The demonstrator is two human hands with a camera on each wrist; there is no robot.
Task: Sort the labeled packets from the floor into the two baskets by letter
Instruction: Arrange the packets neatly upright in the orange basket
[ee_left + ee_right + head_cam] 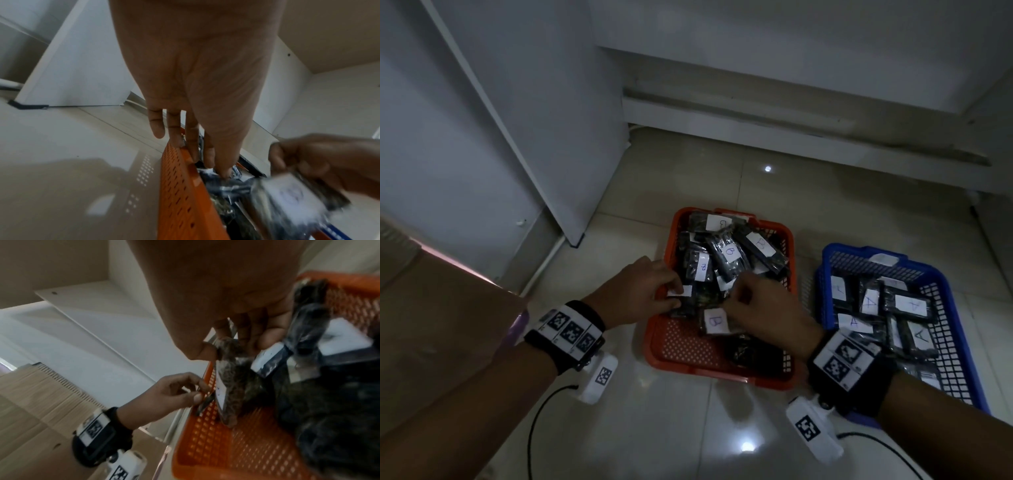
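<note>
- Both hands are over the orange basket (678,356), which sits on the tiled floor (654,428).
- Left hand (640,291): at the basket's left rim, thumb and fingers pinching the edge of a dark packet (681,305) with a white label (679,291). In the right wrist view the thumb and forefinger close on a thin dark edge right at the rim.
- Right hand (760,308): fingers curled, thumb and fingertips pinching the top of a dark speckled packet (230,378), which hangs down into the basket, lower end near the basket floor.
- Just below that hand lies a packet marked "B" (715,322). It may be the one being held, but the head view is too dim to confirm.
- The orange basket's far half is piled with dark packets; readable labels say "B" (729,251). The near half shows mostly bare mesh plus one dark packet (750,353) with no readable label.
- Blue basket (959,370) is just to the right of the orange one. It holds dark packets labelled "A" (923,337), lying flat and overlapping.
- Left wrist view: the right hand's packet is motion-blurred, so its label can't be read.
- Both wrists carry black bands with square marker tags (570,330), and cables trail on the floor.
- White cabinet panel (517,137) stands to the left, white wall base behind.
</note>
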